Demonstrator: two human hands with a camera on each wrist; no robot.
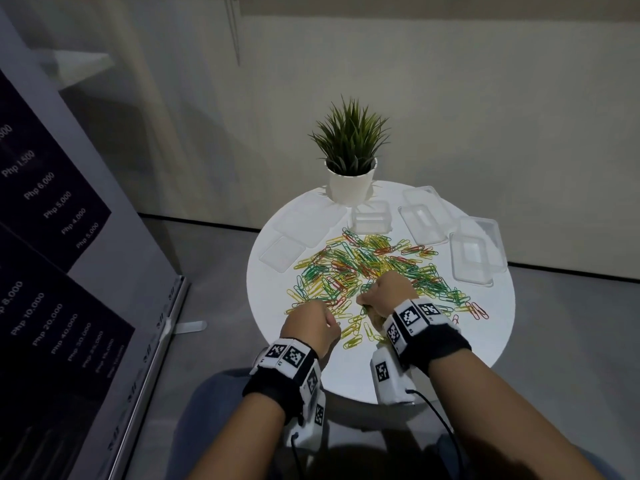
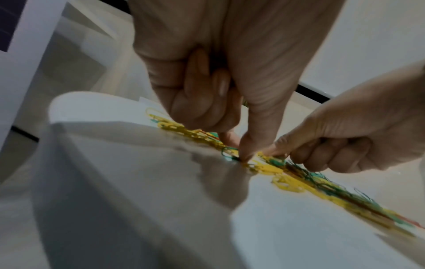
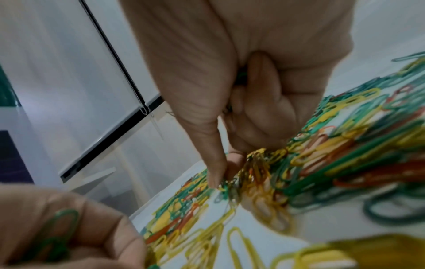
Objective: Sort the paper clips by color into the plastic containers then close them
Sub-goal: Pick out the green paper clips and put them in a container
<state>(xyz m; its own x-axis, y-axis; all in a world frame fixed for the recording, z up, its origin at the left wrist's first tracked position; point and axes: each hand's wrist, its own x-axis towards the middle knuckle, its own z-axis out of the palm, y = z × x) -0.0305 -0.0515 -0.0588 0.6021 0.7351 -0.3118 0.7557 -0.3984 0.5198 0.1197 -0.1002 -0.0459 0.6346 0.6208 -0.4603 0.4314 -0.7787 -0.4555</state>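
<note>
Here, from the head view, a heap of yellow, green and red paper clips (image 1: 374,271) is spread across the round white surface (image 1: 485,341). Clear plastic containers (image 1: 476,252) stand open along its far right edge, flat lids (image 1: 282,252) lie at the far left, and a potted plant (image 1: 350,161) stands at the back. The left hand (image 1: 310,329) and right hand (image 1: 391,296) both reach into the near edge of the heap, fingers curled.

In the left wrist view, the left hand's thumb and forefinger tips (image 2: 247,154) press down onto clips, the other fingers folded in.

In the right wrist view, the right hand (image 3: 241,109) pinches clips at the heap, and green clips (image 3: 59,234) lie gripped in the left palm.
</note>
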